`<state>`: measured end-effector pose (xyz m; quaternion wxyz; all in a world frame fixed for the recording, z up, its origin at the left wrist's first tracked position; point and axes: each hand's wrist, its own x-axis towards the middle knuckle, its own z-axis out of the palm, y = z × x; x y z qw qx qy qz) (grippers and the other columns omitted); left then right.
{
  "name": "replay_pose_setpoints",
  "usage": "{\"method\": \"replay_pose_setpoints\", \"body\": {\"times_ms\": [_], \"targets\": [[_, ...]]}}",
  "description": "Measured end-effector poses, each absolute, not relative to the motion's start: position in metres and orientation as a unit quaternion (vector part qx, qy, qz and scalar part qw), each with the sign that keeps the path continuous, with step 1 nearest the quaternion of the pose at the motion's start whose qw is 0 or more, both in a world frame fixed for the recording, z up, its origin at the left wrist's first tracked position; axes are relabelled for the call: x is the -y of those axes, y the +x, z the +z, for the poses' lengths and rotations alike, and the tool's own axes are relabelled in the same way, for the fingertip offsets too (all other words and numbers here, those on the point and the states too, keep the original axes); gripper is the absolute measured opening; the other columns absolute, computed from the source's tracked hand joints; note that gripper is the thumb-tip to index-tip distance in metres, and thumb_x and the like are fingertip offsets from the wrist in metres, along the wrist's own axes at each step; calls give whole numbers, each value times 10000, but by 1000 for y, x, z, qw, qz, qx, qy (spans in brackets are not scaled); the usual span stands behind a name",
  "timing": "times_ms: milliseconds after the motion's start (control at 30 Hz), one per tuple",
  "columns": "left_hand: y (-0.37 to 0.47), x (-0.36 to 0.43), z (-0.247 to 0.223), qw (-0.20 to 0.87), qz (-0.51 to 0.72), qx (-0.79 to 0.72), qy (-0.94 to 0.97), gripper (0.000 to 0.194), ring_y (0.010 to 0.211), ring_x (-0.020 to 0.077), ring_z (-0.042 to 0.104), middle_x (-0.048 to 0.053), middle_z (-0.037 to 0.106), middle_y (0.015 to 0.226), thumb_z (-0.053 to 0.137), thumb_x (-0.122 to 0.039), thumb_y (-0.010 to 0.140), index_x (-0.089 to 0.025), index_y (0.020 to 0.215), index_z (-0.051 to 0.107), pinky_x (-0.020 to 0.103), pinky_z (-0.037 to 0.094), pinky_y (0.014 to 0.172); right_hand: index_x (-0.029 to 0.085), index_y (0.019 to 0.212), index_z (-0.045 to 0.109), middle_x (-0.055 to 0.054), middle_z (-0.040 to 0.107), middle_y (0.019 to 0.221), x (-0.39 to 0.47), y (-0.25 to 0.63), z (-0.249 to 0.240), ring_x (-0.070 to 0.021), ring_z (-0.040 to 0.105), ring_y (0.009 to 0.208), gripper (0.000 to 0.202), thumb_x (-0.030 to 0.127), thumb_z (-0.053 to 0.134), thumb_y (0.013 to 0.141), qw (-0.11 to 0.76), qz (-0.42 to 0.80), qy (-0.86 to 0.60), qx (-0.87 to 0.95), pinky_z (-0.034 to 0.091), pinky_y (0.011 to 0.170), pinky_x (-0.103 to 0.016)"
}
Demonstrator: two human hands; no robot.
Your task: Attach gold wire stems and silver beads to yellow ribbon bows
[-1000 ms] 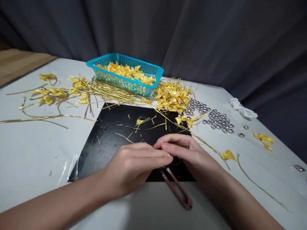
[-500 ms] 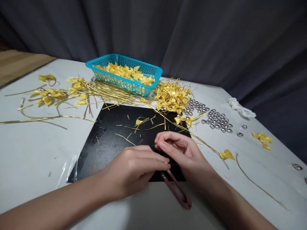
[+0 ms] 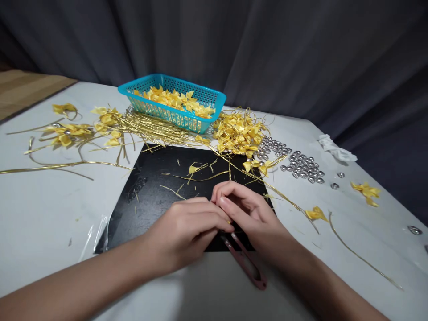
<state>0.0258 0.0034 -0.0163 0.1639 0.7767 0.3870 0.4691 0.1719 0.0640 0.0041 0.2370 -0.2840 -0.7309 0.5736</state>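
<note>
1. The fingers of the left hand are closed in a pinch on a small yellow piece that barely shows at their tips; what it is cannot be told. The fingers of the right hand are curled against them from three o'clock, touching the same spot.
2. The pinched piece is held just above the near edge of the black rectangular work mat, at the table's middle.
3. The step in hand is judged to be fine twisting or tying of the piece between both hands.
4. A firm pinch and a small turn of the fingertips would be called for next.
5. At five o'clock of the hands, the dark red thread snips lie untouched on the white table.
6. At twelve o'clock stands the turquoise plastic basket of yellow ribbon bows.
7. At two o'clock, a cluster of silver beads is spread.
</note>
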Motion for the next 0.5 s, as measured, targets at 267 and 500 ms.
{"method": "replay_pose_setpoints", "body": {"times_ms": [267,500], "targets": [[26,-4,-16,170,480,-374,775,239,731,133,681,75,737,757,484,41,772,-132,743,647,236,510,723,173,789,521,9,516,832,-56,168,-1,-60,513,756,129,210,462,896,315,623,-296,651,429,682,-144],[27,0,-18,137,492,-378,772,225,812,120,658,61,720,861,498,13,797,-142,885,634,224,515,763,178,775,546,4,535,845,-61,171,2,-69,519,799,123,212,503,885,328,615,-285,658,418,722,-153]]}}
